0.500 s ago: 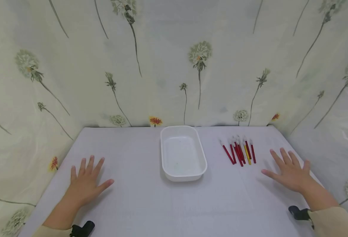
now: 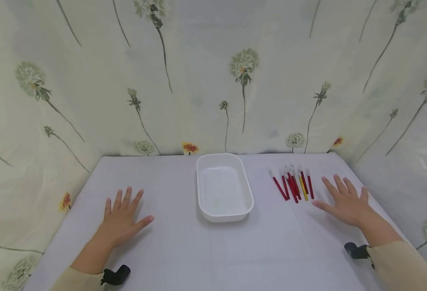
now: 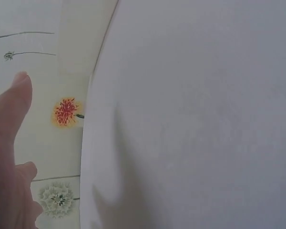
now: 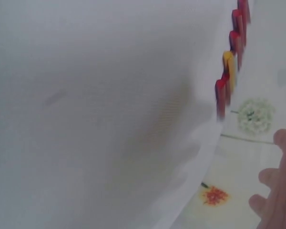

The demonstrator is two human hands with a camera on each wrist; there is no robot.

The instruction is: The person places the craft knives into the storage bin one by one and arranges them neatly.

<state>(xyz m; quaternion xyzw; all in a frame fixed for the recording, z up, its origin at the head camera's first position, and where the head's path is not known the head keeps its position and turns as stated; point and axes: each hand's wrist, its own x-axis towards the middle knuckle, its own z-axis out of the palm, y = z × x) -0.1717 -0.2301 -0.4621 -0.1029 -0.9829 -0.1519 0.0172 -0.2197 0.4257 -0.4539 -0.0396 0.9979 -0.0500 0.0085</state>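
Observation:
My left hand (image 2: 121, 224) is held over the left part of the table, its fingers spread and nothing in it. On the right, my other hand (image 2: 349, 207) hovers with spread fingers just beside a loose group of slim pen-like sticks. Most of the sticks are red (image 2: 280, 188) with clear, whitish far ends; one is yellow (image 2: 303, 189). In the right wrist view the near ends of the red sticks (image 4: 221, 98) show at the table's edge. A white rectangular tray (image 2: 225, 218) with rounded corners stands between the hands, left of the sticks.
A white cloth covers the table (image 2: 213, 258). Behind it and at both sides hangs a pale curtain (image 2: 199, 81) printed with dandelions. A black wrist-worn device (image 2: 116, 275) sits at the left sleeve, and a similar one (image 2: 357, 251) at the right.
Both hands have moved inward: the left one to the right, the right one to the left and slightly farther forward, closer to the sticks. Tray and sticks stay in place.

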